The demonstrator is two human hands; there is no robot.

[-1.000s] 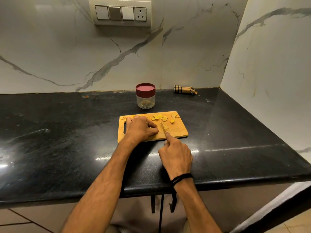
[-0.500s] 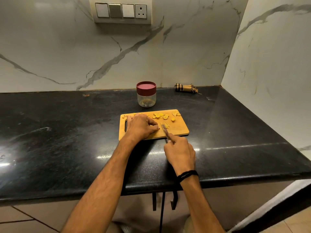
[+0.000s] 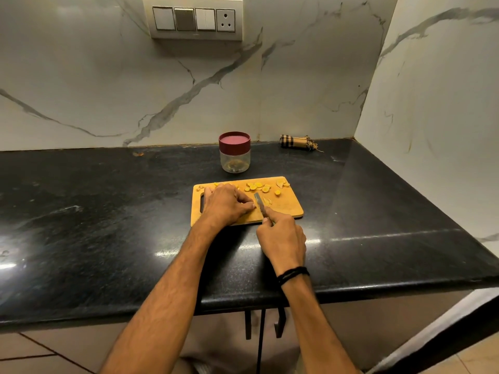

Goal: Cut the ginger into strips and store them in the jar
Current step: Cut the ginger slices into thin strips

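A wooden cutting board point(image 3: 290, 207) lies on the black counter point(image 3: 108, 225). Several yellow ginger slices point(image 3: 258, 186) are scattered along its far edge. My left hand point(image 3: 226, 202) rests curled on the board, its fingertips pinching down on a ginger piece that is mostly hidden beneath them. My right hand point(image 3: 282, 237) grips the knife point(image 3: 260, 202), whose blade lies on the board just right of my left fingertips. A few thin ginger cuttings point(image 3: 267, 201) lie right of the blade. The clear jar point(image 3: 234, 152) with a maroon lid on stands behind the board.
A rolled checked cloth point(image 3: 295, 142) lies at the back by the wall corner. Marble walls close the back and right sides. A switch panel point(image 3: 193, 18) hangs on the back wall. The counter's front edge runs just below my wrists.
My right hand has moved forward and up toward the board with the knife, so the blade now sits closer to my left fingertips. My left hand has stayed in place.
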